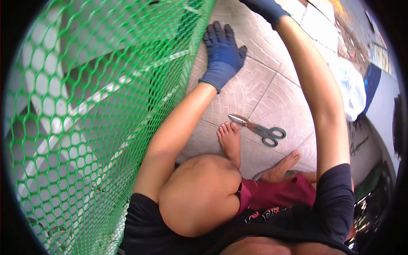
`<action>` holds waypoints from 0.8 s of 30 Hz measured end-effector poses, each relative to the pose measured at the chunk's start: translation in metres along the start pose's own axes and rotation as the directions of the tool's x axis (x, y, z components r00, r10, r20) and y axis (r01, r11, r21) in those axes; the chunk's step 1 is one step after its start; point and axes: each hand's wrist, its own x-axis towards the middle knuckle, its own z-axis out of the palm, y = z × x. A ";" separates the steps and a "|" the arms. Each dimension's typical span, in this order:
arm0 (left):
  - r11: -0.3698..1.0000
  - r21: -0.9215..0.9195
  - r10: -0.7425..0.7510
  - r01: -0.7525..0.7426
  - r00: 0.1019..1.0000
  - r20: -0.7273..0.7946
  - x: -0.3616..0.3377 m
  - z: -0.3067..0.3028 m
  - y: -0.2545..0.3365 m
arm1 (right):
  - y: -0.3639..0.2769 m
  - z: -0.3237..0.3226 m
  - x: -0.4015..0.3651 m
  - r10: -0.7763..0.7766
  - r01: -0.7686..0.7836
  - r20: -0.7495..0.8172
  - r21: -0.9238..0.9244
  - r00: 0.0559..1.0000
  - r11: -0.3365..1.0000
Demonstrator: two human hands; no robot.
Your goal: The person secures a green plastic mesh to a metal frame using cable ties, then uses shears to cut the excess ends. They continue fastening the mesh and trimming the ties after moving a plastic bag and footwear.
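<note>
My left hand [224,53], in a blue and dark work glove, is open, fingers stretched out and palm down. It lies over the tiled floor beside the green plastic mesh [106,76], and no held thing shows in it. At the top edge is my right hand [267,10], gloved alike and reaching forward; its fingers run out of view. A pair of shears [257,129] with grey-green loop handles and a metal blade end rests on the tiles, close by my bare foot [230,140].
The mesh stands along my left, with a white frame [55,125] behind it. Patterned tiles [282,102] cover the ground. To the right sits a white plastic bag [350,89], below dirt and debris [350,40]. My other foot [282,165] is near the shears' handles.
</note>
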 end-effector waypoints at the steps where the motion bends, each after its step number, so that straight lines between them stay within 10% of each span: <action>1: 1.000 -0.008 0.003 -0.003 1.000 0.001 0.000 -0.002 0.000 | -0.032 -0.015 -0.011 0.322 -0.352 0.189 0.155 0.928 0.923; 4: 1.000 -0.004 -0.014 0.014 1.000 0.025 0.002 -0.005 0.000 | -0.084 -0.041 -0.021 0.497 -0.529 0.345 -0.002 0.796 0.849; 8: 1.000 -0.009 -0.022 0.022 0.999 0.032 0.002 -0.014 0.000 | -0.041 -0.016 0.002 0.376 -0.409 0.165 0.274 0.912 0.871; 11: 1.000 -0.001 -0.029 0.029 0.999 0.039 0.002 -0.018 0.000 | -0.054 -0.017 0.003 0.357 -0.364 0.085 0.101 0.930 0.926; 13: 0.999 -0.006 -0.033 0.033 0.999 0.039 0.002 -0.019 -0.001 | -0.036 -0.004 0.007 0.201 -0.200 -0.006 0.073 0.980 0.977; 15: 1.000 0.002 -0.031 0.031 0.998 0.059 0.002 -0.021 -0.001 | -0.037 -0.003 0.005 -0.350 0.326 -0.094 -0.209 0.932 0.922; 24: 0.999 -0.039 -0.010 0.009 1.000 -0.012 0.001 -0.012 -0.002 | -0.013 0.012 0.011 -0.273 0.241 -0.175 -0.183 0.946 0.953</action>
